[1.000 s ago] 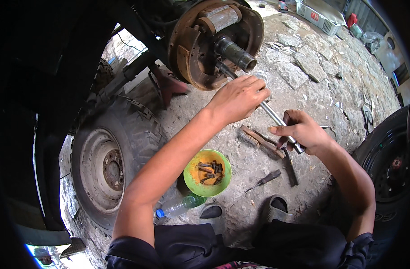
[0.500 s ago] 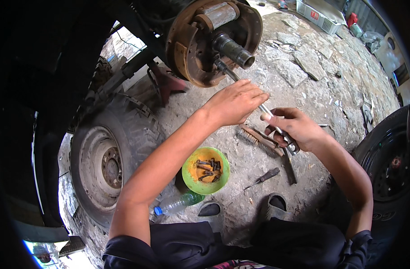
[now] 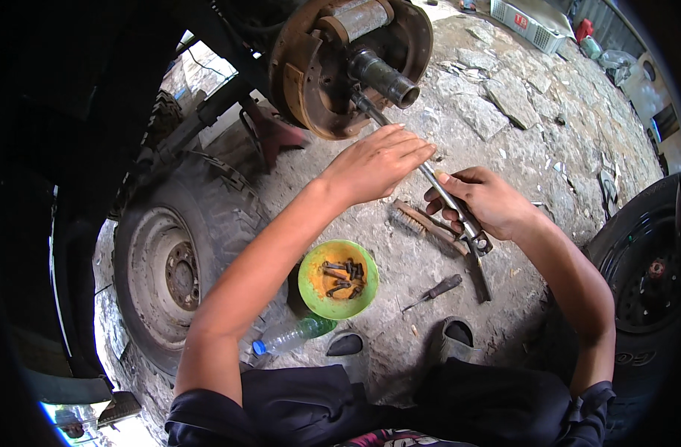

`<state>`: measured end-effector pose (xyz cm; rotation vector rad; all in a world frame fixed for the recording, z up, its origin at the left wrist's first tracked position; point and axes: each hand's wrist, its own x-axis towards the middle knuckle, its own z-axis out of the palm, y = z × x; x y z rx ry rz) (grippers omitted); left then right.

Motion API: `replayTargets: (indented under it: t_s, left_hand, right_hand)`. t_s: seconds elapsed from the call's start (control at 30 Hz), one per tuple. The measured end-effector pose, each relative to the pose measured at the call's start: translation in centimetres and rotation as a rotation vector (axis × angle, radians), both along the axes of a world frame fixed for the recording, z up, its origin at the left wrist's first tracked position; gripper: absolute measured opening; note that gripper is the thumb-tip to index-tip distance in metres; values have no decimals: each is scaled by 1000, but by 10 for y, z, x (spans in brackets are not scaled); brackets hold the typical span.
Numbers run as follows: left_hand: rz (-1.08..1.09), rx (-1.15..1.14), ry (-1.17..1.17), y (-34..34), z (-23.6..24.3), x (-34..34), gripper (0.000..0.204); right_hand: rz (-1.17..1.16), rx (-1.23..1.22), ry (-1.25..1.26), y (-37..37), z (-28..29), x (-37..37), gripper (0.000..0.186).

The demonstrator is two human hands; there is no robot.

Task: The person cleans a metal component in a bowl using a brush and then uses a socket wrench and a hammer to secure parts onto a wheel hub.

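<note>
My right hand [image 3: 483, 200] grips the lower end of a long metal wrench [image 3: 430, 175] that runs up to the rusty brake hub [image 3: 333, 67] with its axle stub [image 3: 385, 76]. Over the middle of the wrench shaft lies my left hand [image 3: 377, 160], palm down with its fingers stretched flat. Under the hands a wire brush [image 3: 422, 223] lies on the stony ground.
A green bowl [image 3: 310, 287] with several rusty bolts sits near my knees. Beside it lie a screwdriver [image 3: 437, 289] and a plastic bottle [image 3: 288, 337]. A wheel with tyre [image 3: 169, 268] lies at left, another tyre [image 3: 646, 283] at right. A red jack stand [image 3: 269, 134] props the vehicle.
The view has shifted slightly. Both hands stay on the wrench; my left hand has flattened further along the shaft.
</note>
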<state>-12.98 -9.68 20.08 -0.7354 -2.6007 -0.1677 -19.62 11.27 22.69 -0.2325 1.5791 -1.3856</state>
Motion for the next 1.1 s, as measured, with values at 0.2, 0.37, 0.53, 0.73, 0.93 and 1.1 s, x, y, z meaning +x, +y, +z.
replayTargets:
  t_s: [0.2,0.37,0.53,0.73,0.93,1.1]
  left_hand:
    - [34,-27,13,-2,-4,-1,56]
    - [28,33,46,-6,-7,-3,43]
    - [42,15,72,-9,-9,-2,37]
    - [62,18,86,-9,-11,-6,37]
    - [74,18,84,-14,-11,-5,36]
    - [73,21,102,-14,-10,-5,38]
  right_hand:
    - [33,116,188,-3,-9,-5,29]
    - [-38,13,19,-10,-5,-7,31]
    - [-32,20,72,-14,-15,-4,31]
    - [-18,-56,-23,-17,-14,-10,34]
    - [-102,-43,75,-22,-16,-3,33]
    - [16,-101,-121,-21,-7,-17,36]
